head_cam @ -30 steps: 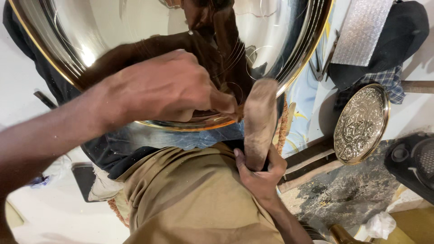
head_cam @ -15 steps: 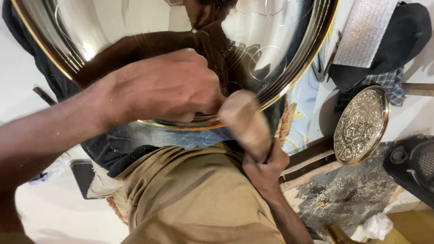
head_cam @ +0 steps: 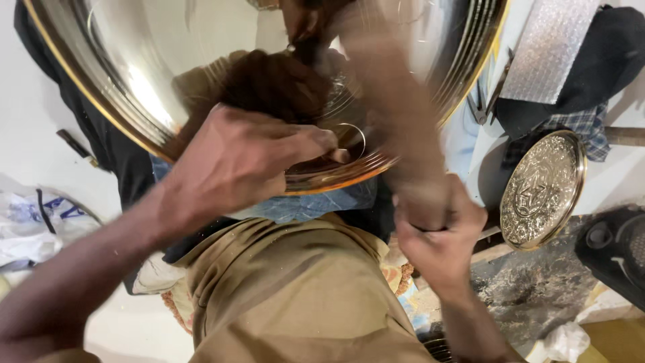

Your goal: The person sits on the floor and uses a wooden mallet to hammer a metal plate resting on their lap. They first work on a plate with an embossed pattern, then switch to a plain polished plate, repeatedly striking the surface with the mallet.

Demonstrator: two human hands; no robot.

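A large shiny metal plate with a gold rim fills the top of the view and mirrors my arms. My left hand rests on its near rim, fingers pinched on a small thin tool against the metal. My right hand grips the handle of a wooden mallet, which is raised over the plate and blurred by motion. My lap in tan trousers lies below the plate.
An embossed round metal plate leans at the right. Behind it lie a dark cloth, a checked cloth and a textured silver sheet. A black object sits at far right, crumpled plastic at left.
The mallet has swung from low beside the plate's rim up and over the plate. My left hand stays on the rim.
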